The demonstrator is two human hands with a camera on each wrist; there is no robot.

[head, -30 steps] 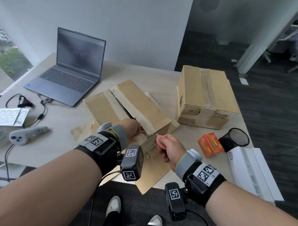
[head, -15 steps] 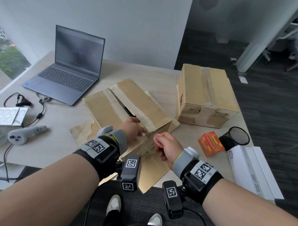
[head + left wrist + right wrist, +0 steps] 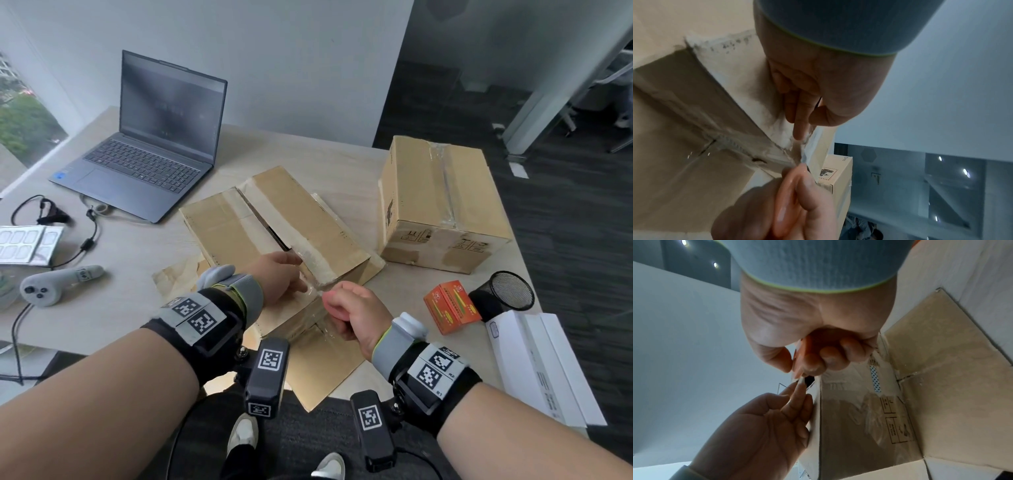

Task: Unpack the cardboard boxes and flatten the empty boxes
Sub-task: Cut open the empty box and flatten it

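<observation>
An open brown cardboard box lies at the table's middle, with clear tape along its split top seam. My left hand rests on the box's near corner, its fingers straight against the cardboard edge. My right hand, just beside it, is curled and pinches the loose end of the tape between thumb and fingers. A second box, taped shut, stands to the right. What is inside the near box is hidden.
A flat cardboard sheet lies under the near box and overhangs the table's front edge. A laptop, cables and a controller are at left. An orange packet, a black mesh cup and a white carton are at right.
My right hand has moved a little up and left, closer to my left fingertips at the box corner. My left hand has stayed on the box.
</observation>
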